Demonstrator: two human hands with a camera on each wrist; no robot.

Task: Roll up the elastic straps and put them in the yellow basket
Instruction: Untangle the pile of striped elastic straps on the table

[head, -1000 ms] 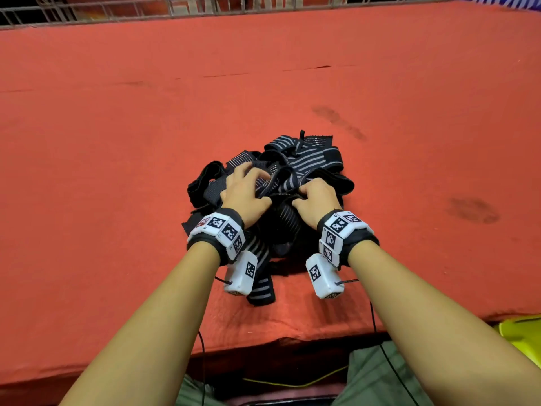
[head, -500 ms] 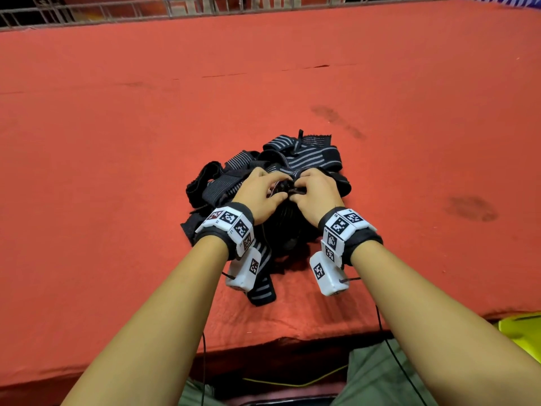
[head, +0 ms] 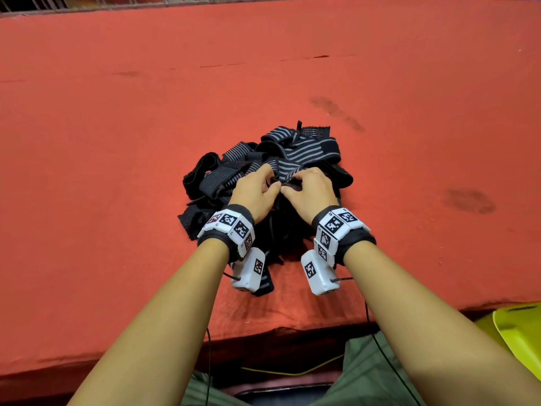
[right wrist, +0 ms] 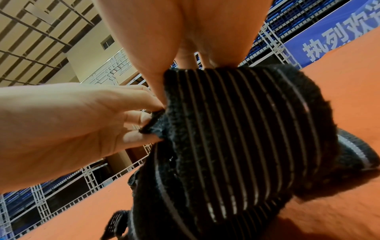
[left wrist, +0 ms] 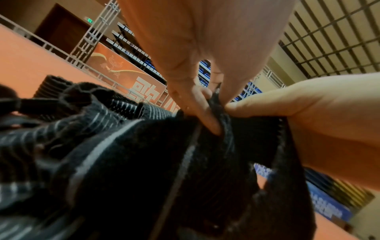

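Note:
A tangled pile of black elastic straps with grey stripes (head: 304, 148) lies on the red table near its front edge. Above the pile both hands hold the end of one strap (right wrist: 236, 129). My left hand (head: 257, 189) pinches the strap's edge (left wrist: 218, 104) between thumb and forefinger. My right hand (head: 310, 190) grips the same end from the right, thumb against its top edge. The strap hangs from the hands into the pile. A corner of the yellow basket (head: 521, 332) shows below the table's edge at the lower right.
The red cloth table (head: 117, 127) stretches wide on all sides of the pile, with dark stains (head: 468, 200) at the right. A metal railing (head: 87, 4) runs along the far edge. My knees and a cable sit below the front edge.
Both hands moved from resting apart on the pile to meeting at its middle, took hold of one strap end and lifted it slightly.

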